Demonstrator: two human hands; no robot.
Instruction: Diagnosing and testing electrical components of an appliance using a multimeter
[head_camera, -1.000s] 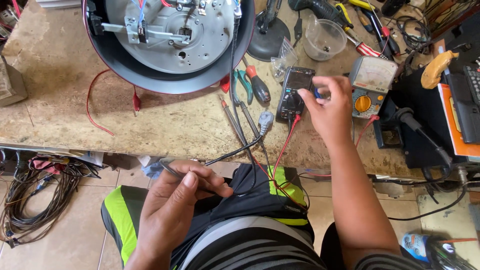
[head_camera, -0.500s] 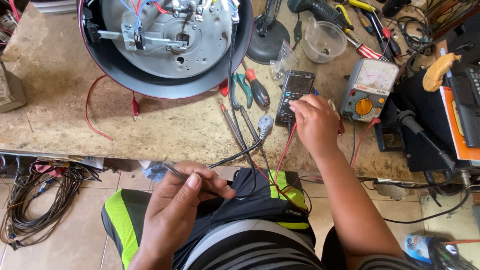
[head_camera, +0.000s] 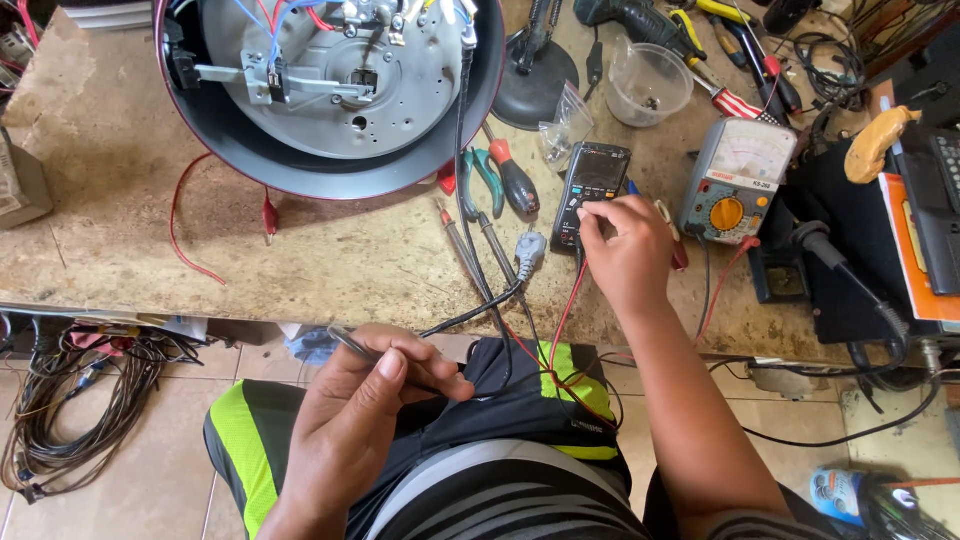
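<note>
My left hand (head_camera: 365, 415) hovers over my lap below the bench edge, pinching a thin metal probe (head_camera: 348, 345) between thumb and fingers. A black cable runs from it up onto the bench. My right hand (head_camera: 628, 250) rests on the bench with its fingers curled on the lower end of a black digital multimeter (head_camera: 594, 175). A red test lead (head_camera: 560, 320) comes out from under that hand and drops to my lap. An upturned round appliance (head_camera: 300, 185) with its metal base plate and wiring exposed stands at the back left.
An analog multimeter (head_camera: 735, 180) sits right of my right hand, with a soldering iron (head_camera: 830, 260) beyond. Green pliers (head_camera: 482, 180), a red-black screwdriver (head_camera: 514, 182), two probes (head_camera: 462, 240), a white plug (head_camera: 530, 245) and a plastic cup (head_camera: 648, 85) lie nearby. Cables (head_camera: 70, 400) are piled on the floor.
My right hand has slid down from the multimeter's face to its lower end. The left hand has kept the probe and barely moved.
</note>
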